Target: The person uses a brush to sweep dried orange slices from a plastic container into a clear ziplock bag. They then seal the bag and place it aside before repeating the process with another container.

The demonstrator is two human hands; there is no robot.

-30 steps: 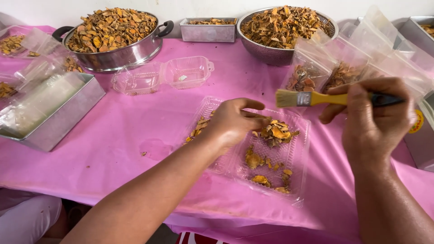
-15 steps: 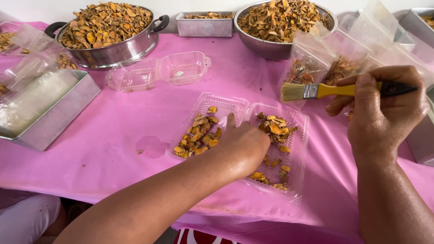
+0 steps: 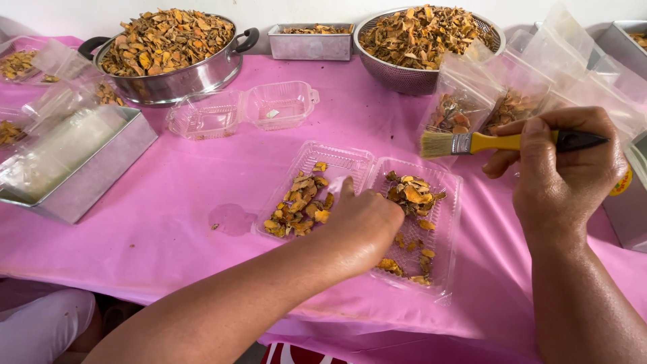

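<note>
Table: we see a pink cloth (image 3: 168,202) under everything.
Open clear tray (image 3: 441,222): in the middle, holding orange dried pieces (image 3: 300,205).
Right hand (image 3: 563,178): closed around a yellow-handled brush (image 3: 499,142), above the tray.
Left hand (image 3: 364,222): fingers curled down on the tray's middle; pinching, we cannot tell.

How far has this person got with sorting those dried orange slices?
Looks done: bagged slices stand behind the work. In hand: the left hand rests in the open clear tray, slices in both halves; the right hand holds a yellow-handled brush above it. Left: a full pot and bowl, plus an empty clear box.
</note>
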